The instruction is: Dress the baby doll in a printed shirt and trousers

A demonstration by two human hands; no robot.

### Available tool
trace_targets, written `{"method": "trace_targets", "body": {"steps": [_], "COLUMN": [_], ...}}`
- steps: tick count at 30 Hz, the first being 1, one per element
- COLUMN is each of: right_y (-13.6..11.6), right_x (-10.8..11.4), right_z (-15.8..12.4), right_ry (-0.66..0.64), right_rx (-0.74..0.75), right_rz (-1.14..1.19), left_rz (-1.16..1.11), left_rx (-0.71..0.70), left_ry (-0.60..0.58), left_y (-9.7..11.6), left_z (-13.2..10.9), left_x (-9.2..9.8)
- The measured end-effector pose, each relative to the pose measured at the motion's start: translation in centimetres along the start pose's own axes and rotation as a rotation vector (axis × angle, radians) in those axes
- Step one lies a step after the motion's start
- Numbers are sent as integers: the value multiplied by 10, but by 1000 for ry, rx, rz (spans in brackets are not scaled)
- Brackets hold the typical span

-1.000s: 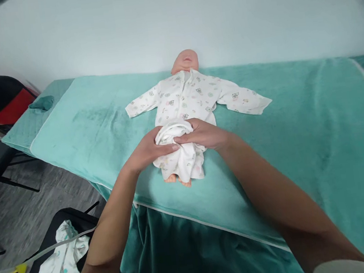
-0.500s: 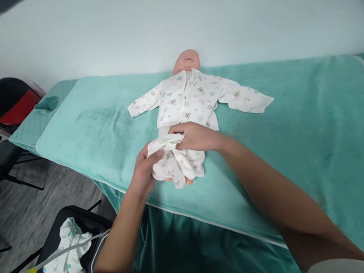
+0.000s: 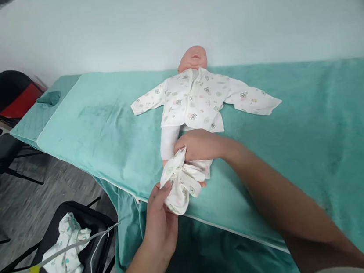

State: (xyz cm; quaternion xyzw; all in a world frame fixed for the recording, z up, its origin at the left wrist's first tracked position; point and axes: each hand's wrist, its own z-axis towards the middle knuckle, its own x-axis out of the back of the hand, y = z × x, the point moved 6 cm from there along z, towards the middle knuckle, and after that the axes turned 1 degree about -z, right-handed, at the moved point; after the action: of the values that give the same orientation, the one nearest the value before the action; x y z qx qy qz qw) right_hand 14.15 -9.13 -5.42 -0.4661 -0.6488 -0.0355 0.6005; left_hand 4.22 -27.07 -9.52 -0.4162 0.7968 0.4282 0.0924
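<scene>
A baby doll (image 3: 195, 58) lies on its back on the green bed cover, dressed in a white patterned jacket (image 3: 194, 99) with both sleeves spread. Bunched white patterned pants (image 3: 181, 185) are around the doll's lower legs, near the bed's front edge. My left hand (image 3: 161, 214) pinches the lower left part of the pants, thumb on top. My right hand (image 3: 199, 145) has its fingers closed on the upper edge of the pants, just below the jacket. One white-covered leg (image 3: 169, 140) shows beside it; the other is mostly hidden by my right hand and the cloth.
A green bed cover (image 3: 288, 163) reaches to the white wall. At the lower left a black chair (image 3: 43, 251) holds a crumpled white garment (image 3: 67, 257), with a grey tube (image 3: 79, 244) crossing above it. More chairs (image 3: 7, 96) stand at the far left.
My left hand has moved down and toward the bed's front edge, drawing the pants with it. The white-covered leg on the left is now more exposed. My right hand remains on the cloth.
</scene>
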Motion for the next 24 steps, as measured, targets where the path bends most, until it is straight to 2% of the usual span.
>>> {"method": "trace_targets", "body": {"steps": [3,5,8,12,15,17,21,23,24], "right_y": [-4,-7,-10,-9,-6,-5,-2,-1,0], "right_x": [-3,-4,-4,-5,-4,-2,0,0,0], "right_z": [0,-1,-2,-1,2,3,3,3,3], "right_ry": [-7,10,38,41,54,76,106,102,99], "right_rx": [-25,-35,-32,-50,-76,-97,-90,-67,-61], "right_rz": [-153,-206,-222,-213,-177,-114,32,66,73], "left_rz": [3,89,271,440,541,563,648,720,761], "left_rx": [-80,-164,-246,-252,-272,-270,-142,-114,-126], "left_ry": [57,73,34,-47,-107,-184,-473,-539,-534], "left_y": [-4,3,21,36,44,50,57,62,65], "left_z": [8,21,46,75,82,81,77,80,83], "left_x": [16,28,41,42,34,28,22,22,22]}}
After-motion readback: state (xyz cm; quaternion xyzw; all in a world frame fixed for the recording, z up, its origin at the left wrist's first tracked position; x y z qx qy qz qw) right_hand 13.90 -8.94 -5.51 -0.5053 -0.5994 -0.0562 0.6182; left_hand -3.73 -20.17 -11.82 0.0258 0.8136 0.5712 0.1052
